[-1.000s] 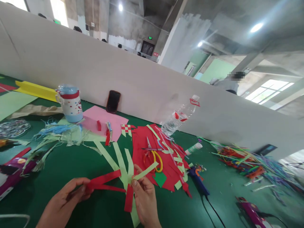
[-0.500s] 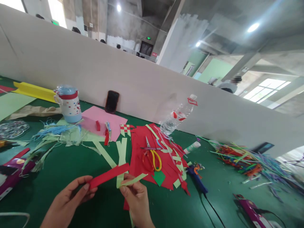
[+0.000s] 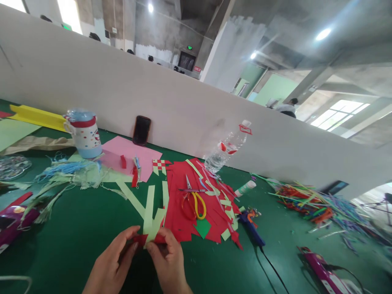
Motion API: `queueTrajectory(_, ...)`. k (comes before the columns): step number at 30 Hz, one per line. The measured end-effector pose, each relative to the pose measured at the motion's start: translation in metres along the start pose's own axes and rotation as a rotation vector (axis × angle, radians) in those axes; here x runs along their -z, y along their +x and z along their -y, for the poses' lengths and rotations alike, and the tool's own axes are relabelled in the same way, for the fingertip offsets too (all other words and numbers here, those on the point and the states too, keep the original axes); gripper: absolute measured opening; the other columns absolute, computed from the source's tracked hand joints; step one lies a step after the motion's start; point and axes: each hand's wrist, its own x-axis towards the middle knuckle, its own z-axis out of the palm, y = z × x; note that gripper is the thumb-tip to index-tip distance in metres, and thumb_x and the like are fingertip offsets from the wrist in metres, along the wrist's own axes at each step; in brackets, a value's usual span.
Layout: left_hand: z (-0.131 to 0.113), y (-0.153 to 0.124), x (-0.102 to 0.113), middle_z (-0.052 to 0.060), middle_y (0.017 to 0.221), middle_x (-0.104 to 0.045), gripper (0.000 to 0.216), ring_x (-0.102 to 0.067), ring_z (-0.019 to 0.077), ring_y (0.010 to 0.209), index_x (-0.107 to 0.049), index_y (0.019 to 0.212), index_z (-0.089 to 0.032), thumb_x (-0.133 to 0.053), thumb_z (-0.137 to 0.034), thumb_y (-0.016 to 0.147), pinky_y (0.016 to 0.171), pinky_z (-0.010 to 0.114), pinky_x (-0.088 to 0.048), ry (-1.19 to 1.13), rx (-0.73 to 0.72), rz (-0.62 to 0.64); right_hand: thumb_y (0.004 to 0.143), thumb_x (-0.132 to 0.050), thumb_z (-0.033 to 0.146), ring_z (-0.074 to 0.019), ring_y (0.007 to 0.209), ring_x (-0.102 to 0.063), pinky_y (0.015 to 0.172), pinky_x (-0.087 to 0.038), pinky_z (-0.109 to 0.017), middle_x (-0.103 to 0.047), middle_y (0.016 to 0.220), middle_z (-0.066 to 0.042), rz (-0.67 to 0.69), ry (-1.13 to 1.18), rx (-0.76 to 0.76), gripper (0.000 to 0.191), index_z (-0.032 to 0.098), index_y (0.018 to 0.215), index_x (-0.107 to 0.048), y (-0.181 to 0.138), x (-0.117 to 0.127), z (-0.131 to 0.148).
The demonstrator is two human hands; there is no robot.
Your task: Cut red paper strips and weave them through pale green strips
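Near the front of the table, my left hand pinches one end of a red paper strip. My right hand is closed on a pale green paper strip where it crosses the red one, close to the red strip's other end. Part of the green strip stands up above my fingers, and a shorter piece leans to the right. Beyond my hands lie loose green strips and a red-and-green woven paper piece. Yellow-handled scissors rest on red paper sheets to the right.
A blue glue gun with a cord lies right of the red paper. Behind stand a clear bottle, a phone and a cup. Pipe cleaners are heaped at right. A purple tool lies front right.
My left hand has moved right, bringing the red strip across the green one. My hands are now close together, and the green strip's loose end points up instead of right.
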Motion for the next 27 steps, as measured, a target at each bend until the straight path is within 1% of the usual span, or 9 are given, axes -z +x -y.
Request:
queueTrajectory(3,-0.003,0.000,-0.001,0.004,0.115,-0.075,0.038,-0.071,0.0278,0.103,-0.070,0.113,-0.031,-0.069,-0.048,0.079,0.086,0.029,-0.056,-0.038,-0.020,0.085,0.077,-0.076,0.023,-0.0247,0.096,-0.071,0.086,-0.056,-0.031,-0.074,0.110,-0.008,-0.088,-0.158,0.087,0.044,0.023,0.120,-0.068,-0.003,0.004,-0.007)
queueTrajectory(5,-0.009,-0.002,-0.003,0.005,0.117,-0.075,0.040,-0.070,0.0290,0.107,-0.068,0.116,-0.031,-0.069,-0.048,0.080,0.088,0.030,-0.056,-0.095,-0.013,0.099,0.076,-0.077,0.022,-0.0258,0.106,-0.069,0.093,-0.055,-0.032,-0.071,0.121,-0.010,-0.120,-0.235,0.129,0.054,0.022,0.128,-0.063,-0.005,0.006,-0.011)
queueTrajectory(7,-0.016,-0.007,-0.009,0.005,0.114,-0.076,0.045,-0.070,0.0300,0.107,-0.066,0.119,-0.031,-0.071,-0.049,0.078,0.087,0.031,-0.057,-0.167,0.014,0.077,0.079,-0.076,0.022,-0.0262,0.111,-0.067,0.095,-0.054,-0.033,-0.068,0.126,-0.011,-0.140,-0.259,0.132,0.058,0.021,0.134,-0.059,-0.006,0.007,-0.013)
queueTrajectory(10,-0.026,-0.016,-0.022,0.005,0.108,-0.077,0.052,-0.073,0.0300,0.099,-0.062,0.122,-0.030,-0.071,-0.054,0.077,0.082,0.032,-0.060,-0.253,0.057,-0.016,0.084,-0.074,0.027,-0.0264,0.110,-0.067,0.095,-0.055,-0.034,-0.068,0.126,-0.011,-0.182,-0.223,0.114,0.058,0.021,0.138,-0.055,-0.007,0.008,-0.013)
queueTrajectory(13,-0.029,-0.020,-0.029,0.006,0.115,-0.075,0.058,-0.073,0.0297,0.101,-0.059,0.125,-0.029,-0.071,-0.056,0.075,0.083,0.033,-0.060,-0.298,0.097,-0.047,0.084,-0.075,0.033,-0.0276,0.109,-0.067,0.093,-0.056,-0.035,-0.069,0.123,-0.011,-0.199,-0.183,0.123,0.057,0.022,0.136,-0.057,-0.007,0.008,-0.012)
queueTrajectory(16,-0.023,-0.015,-0.024,0.006,0.123,-0.073,0.059,-0.070,0.0305,0.109,-0.061,0.122,-0.028,-0.077,-0.053,0.070,0.087,0.033,-0.059,-0.299,0.144,0.054,0.087,-0.071,0.032,-0.0283,0.113,-0.067,0.094,-0.055,-0.035,-0.067,0.127,-0.010,-0.125,-0.209,0.148,0.052,0.025,0.137,-0.057,-0.009,0.009,-0.010)
queueTrajectory(21,-0.013,-0.001,-0.006,0.006,0.112,-0.076,0.049,-0.071,0.0298,0.104,-0.067,0.110,-0.026,-0.076,-0.054,0.071,0.088,0.033,-0.057,-0.234,0.148,0.107,0.095,-0.058,0.023,-0.0248,0.106,-0.069,0.093,-0.054,-0.031,-0.071,0.117,-0.007,0.161,-0.257,0.204,0.034,0.027,0.128,-0.064,-0.008,0.008,0.003)
queueTrajectory(24,-0.015,0.001,-0.002,0.005,0.102,-0.077,0.044,-0.071,0.0276,0.097,-0.067,0.104,-0.024,-0.075,-0.054,0.073,0.084,0.032,-0.058,-0.302,0.154,0.154,0.093,-0.058,0.020,-0.0258,0.109,-0.066,0.096,-0.053,-0.034,-0.070,0.117,-0.009,0.176,-0.266,0.263,0.033,0.026,0.124,-0.067,-0.005,0.006,0.011)
queueTrajectory(27,-0.020,0.000,-0.001,0.004,0.099,-0.076,0.040,-0.071,0.0239,0.091,-0.066,0.099,-0.023,-0.076,-0.053,0.074,0.083,0.032,-0.058,-0.381,0.161,0.129,0.094,-0.057,0.020,-0.0263,0.110,-0.066,0.096,-0.053,-0.034,-0.068,0.121,-0.010,0.174,-0.270,0.265,0.033,0.025,0.125,-0.068,-0.003,0.006,0.015)
